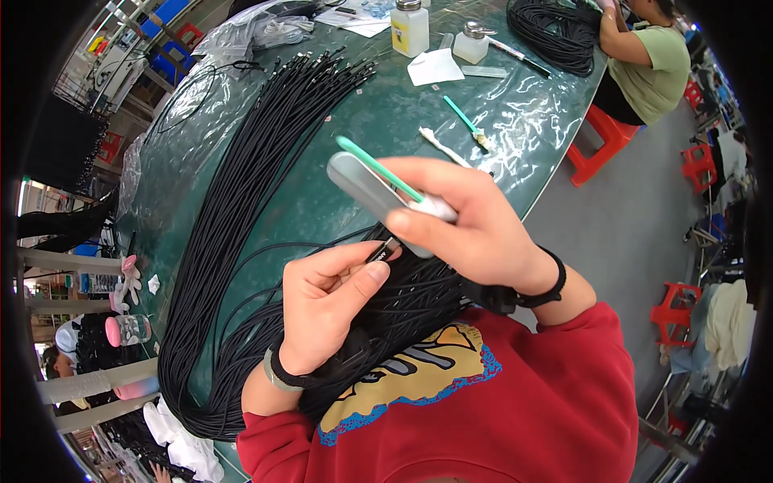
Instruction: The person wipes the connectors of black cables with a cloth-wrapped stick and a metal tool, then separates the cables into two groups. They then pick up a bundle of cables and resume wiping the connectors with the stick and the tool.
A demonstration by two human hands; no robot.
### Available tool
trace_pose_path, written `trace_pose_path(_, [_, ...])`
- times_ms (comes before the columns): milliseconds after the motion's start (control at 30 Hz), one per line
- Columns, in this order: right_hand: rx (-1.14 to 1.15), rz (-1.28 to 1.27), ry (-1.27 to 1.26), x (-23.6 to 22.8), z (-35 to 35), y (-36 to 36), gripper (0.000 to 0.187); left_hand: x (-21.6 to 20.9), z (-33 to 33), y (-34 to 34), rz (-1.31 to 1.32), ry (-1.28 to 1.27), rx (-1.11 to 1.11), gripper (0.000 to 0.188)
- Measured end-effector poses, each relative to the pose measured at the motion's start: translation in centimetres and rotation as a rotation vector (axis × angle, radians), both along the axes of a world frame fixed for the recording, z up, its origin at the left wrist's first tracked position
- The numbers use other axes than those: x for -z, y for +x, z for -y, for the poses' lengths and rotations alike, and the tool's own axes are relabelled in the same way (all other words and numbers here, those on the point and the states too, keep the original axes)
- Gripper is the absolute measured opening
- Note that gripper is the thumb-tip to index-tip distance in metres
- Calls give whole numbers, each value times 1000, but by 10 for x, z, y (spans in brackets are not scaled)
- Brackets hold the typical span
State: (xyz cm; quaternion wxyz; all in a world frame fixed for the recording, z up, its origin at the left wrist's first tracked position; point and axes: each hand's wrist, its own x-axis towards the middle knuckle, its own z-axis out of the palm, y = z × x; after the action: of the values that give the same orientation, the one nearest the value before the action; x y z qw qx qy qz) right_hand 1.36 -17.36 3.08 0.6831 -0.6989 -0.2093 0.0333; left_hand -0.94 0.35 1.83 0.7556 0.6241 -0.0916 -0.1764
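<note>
Between the thumb and fingers of my left hand (326, 302) is a small black cable plug (380, 253) with a metal tip. My right hand (479, 225) is closed round two things just above it: a green stick (372, 163) with white wrapping at its lower end, and a grey flat strip (354, 183) with a rounded end. The strip's lower end comes close to the plug; whether they touch I cannot tell. Under my hands lie loops of black cable (419, 290). A long bundle of black cables (241, 173) curves along the left, plug ends at the far side.
On the green table (354, 129) lie another green stick (462, 114), a white wrapped stick (443, 146) and white paper (436, 68). Two bottles, one tall (410, 30) and one short (470, 44), stand behind. Far right, a person (656, 60) sits beside coiled cable (555, 32).
</note>
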Motion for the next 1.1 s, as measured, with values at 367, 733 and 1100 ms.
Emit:
trace_pose_path(367, [59, 56, -112, 3, -12, 13, 35, 8, 5, -5, 228, 158, -67, 21])
trace_pose_path(733, [33, -17, -188, 5, -10, 3, 34, 12, 10, 2, 1163, 788, -266, 24])
trace_pose_path(1100, [93, -21, 17, 17, 1, 4, 36, 9, 3, 0, 608, 492, -181, 14])
